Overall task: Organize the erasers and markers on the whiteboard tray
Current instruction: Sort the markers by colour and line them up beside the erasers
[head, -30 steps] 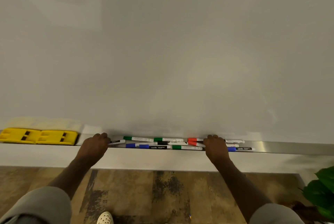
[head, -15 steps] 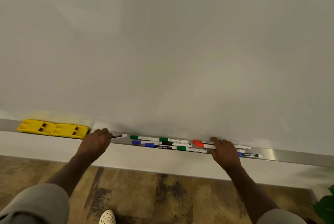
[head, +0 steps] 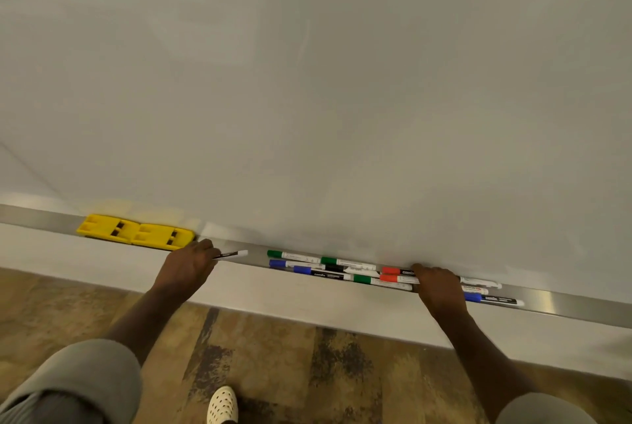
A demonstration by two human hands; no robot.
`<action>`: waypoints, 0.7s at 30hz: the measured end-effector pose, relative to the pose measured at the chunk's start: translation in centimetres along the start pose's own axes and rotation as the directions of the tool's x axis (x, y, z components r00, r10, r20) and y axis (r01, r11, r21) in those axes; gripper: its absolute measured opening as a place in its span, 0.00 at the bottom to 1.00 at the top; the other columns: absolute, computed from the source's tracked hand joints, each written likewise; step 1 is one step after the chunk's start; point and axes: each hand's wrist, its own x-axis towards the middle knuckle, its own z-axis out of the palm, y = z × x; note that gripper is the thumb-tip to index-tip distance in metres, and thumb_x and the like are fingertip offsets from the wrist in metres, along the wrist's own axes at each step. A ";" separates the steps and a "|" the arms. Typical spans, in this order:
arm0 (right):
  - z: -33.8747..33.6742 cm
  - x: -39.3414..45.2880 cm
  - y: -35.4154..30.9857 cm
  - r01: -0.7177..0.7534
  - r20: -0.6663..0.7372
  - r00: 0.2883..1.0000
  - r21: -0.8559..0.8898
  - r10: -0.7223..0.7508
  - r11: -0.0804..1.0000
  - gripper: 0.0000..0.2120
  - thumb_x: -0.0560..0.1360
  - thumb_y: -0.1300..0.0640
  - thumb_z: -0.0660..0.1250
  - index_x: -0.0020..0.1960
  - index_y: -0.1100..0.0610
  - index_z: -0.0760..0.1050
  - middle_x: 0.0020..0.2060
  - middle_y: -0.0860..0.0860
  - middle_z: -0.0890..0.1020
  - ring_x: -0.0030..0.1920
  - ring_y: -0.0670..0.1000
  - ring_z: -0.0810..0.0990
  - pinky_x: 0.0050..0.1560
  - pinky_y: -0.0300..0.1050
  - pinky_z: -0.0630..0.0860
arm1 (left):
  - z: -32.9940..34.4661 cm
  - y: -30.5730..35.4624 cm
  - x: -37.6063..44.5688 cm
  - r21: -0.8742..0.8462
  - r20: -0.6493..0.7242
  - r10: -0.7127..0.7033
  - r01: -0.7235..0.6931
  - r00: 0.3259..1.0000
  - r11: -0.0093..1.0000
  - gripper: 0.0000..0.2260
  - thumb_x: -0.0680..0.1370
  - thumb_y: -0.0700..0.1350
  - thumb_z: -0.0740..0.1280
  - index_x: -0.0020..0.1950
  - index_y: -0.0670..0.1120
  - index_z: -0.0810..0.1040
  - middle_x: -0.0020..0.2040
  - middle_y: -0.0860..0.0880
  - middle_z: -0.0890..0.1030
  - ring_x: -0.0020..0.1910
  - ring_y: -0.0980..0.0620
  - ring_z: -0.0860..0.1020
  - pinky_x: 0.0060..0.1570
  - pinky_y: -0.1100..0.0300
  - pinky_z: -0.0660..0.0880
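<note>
Two yellow erasers [head: 135, 231] lie end to end at the left of the metal whiteboard tray [head: 564, 300]. My left hand [head: 188, 266] is just right of them, closed on a black marker [head: 229, 254] whose white end points right. A gap separates it from a cluster of several markers [head: 337, 269] with green, blue, black and red caps in the tray's middle. My right hand [head: 436, 287] rests on the right part of that cluster, fingers over the red-capped markers [head: 393, 277]; more markers, one blue-capped [head: 492, 299], stick out to its right.
The blank whiteboard [head: 325, 99] fills the view above the tray. Below the tray runs a white wall strip, then a brown patterned floor [head: 290, 362]. A white perforated shoe [head: 223, 405] shows at the bottom centre.
My left hand has pulled a black marker leftward out of the cluster, toward the yellow erasers. My right hand stays on the red markers. The view has shifted left.
</note>
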 end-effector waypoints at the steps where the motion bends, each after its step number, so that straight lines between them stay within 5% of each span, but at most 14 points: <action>1: 0.0 -0.1 0.1 0.005 -0.018 1.000 0.001 -0.005 1.000 0.16 0.77 0.45 0.64 0.62 0.49 0.73 0.49 0.50 0.85 0.48 0.52 0.83 0.52 0.48 0.78 | -0.1 -0.1 0.0 0.000 0.006 -0.004 0.004 1.000 1.000 0.04 0.72 0.40 0.73 0.44 0.49 0.82 0.39 0.48 0.79 0.37 0.44 0.80 0.24 0.54 0.73; 12: -3.9 -0.8 -4.0 0.034 -0.182 0.983 0.096 -0.016 0.995 0.21 0.64 0.54 0.80 0.55 0.55 0.81 0.32 0.53 0.84 0.29 0.55 0.82 0.30 0.48 0.79 | 0.4 0.3 1.7 0.011 0.091 0.100 -0.102 0.991 0.995 0.08 0.71 0.36 0.71 0.48 0.46 0.83 0.41 0.46 0.80 0.37 0.44 0.80 0.26 0.54 0.77; 21: -8.2 2.0 -14.6 0.076 -0.273 0.962 0.170 -0.027 0.982 0.17 0.69 0.52 0.74 0.57 0.47 0.79 0.37 0.50 0.86 0.35 0.54 0.83 0.34 0.44 0.77 | 1.9 -2.9 2.7 -0.002 0.146 0.217 -0.219 0.965 0.976 0.10 0.74 0.36 0.67 0.53 0.45 0.83 0.47 0.45 0.81 0.40 0.43 0.81 0.30 0.52 0.78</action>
